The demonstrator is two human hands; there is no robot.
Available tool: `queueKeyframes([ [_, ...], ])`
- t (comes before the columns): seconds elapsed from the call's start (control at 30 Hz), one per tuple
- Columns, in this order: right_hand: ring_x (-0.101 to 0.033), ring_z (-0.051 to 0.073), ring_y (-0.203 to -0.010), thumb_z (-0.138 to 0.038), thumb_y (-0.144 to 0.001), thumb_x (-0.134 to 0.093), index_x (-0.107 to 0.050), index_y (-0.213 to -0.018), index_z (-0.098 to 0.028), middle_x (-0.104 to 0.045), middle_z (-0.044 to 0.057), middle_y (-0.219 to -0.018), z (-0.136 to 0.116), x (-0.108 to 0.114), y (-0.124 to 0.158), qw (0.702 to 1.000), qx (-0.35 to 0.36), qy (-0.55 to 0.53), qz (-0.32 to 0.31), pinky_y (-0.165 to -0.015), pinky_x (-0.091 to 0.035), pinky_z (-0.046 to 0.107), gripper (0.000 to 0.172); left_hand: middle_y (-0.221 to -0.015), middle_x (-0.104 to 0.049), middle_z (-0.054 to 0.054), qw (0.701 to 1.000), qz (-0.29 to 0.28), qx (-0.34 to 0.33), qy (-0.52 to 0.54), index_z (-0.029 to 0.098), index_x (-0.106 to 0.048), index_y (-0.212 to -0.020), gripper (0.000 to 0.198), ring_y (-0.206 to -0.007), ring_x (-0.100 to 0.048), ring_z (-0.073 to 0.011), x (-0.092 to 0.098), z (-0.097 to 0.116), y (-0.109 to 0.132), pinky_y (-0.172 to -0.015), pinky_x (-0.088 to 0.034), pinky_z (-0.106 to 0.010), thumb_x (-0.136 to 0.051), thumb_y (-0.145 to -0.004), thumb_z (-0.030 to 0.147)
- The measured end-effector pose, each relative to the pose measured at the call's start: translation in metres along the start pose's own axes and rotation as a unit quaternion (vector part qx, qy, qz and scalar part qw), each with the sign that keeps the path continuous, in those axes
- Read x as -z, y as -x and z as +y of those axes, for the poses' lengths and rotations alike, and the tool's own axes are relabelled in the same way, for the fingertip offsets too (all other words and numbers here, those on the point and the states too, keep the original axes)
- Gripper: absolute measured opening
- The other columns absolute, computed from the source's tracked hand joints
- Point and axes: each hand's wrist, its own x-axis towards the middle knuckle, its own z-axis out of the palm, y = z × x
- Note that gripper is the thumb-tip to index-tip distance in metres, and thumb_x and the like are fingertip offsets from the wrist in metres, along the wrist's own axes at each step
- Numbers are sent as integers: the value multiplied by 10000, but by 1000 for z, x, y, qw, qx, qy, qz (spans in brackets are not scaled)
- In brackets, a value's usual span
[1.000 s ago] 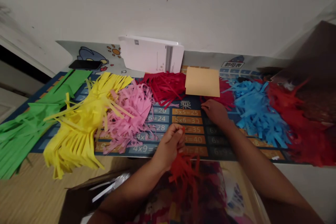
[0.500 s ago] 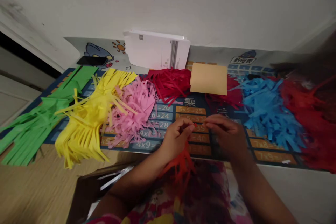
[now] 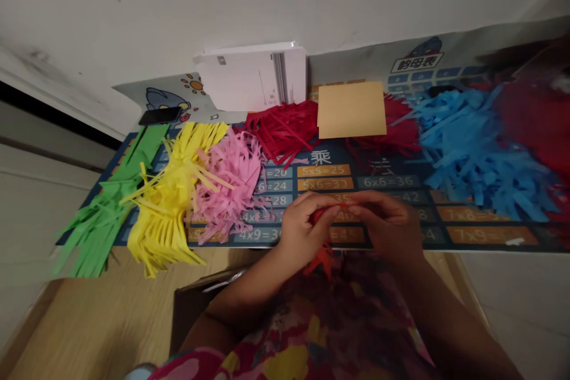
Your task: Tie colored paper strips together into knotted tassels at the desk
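Observation:
My left hand (image 3: 307, 225) is closed around a red paper tassel, whose cut strips (image 3: 323, 262) hang below the palm over the table's front edge. Opposite it, my right hand (image 3: 387, 222) pinches the tassel's thin red end (image 3: 344, 206) between thumb and forefinger. The fingertips of both hands almost meet there. Most of the tassel is hidden inside the left hand. Beyond the hands, a stack of orange-yellow paper squares (image 3: 351, 110) rests against dark red fringed paper (image 3: 282, 130).
Left of my hands lie pink (image 3: 231, 181), yellow (image 3: 167, 202) and green (image 3: 107, 214) fringed papers. Blue fringe (image 3: 481, 154) and red fringe (image 3: 538, 119) are at right. White papers (image 3: 256, 80) lean on the wall; a dark phone (image 3: 160, 115) lies back left. A box (image 3: 196, 303) stands below.
My right hand has closed in on the left and now pinches the tassel's end; before, the fingertips were apart. The camera view has shifted, and less of the hanging strips shows.

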Motion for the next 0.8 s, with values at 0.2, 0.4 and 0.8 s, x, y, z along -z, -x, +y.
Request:
queueKeyframes([
  [0.2, -711, 162, -725, -319, -772, -819, -761, -864, -260, -756, -7, -819, -6, -2, 4, 999, 23, 10, 20, -682, -589, 264, 123, -786, -728, -16, 999, -13, -27, -35, 181, -721, -856, 54, -719, -664, -123, 0, 4, 1, -679, -522, -229, -679, -888, 167],
  [0.4, -680, 145, -657, -327, -779, -817, -725, -759, -244, -736, -19, -737, -11, 2, 6, 997, 42, 63, 18, -601, -529, 240, 125, -830, -733, -37, 990, -66, -102, -67, 178, -721, -900, 85, -759, -675, -127, 6, 2, -5, -686, -539, -227, -642, -932, 187],
  [0.8, -701, 166, -734, -316, -857, -750, -712, -782, -260, -742, -14, -786, -18, 8, 14, 995, 68, 66, -24, -673, -552, 284, 101, -855, -721, -62, 979, -114, -138, -97, 158, -693, -961, 68, -773, -666, -149, 12, 9, -4, -683, -540, -260, -632, -937, 174],
])
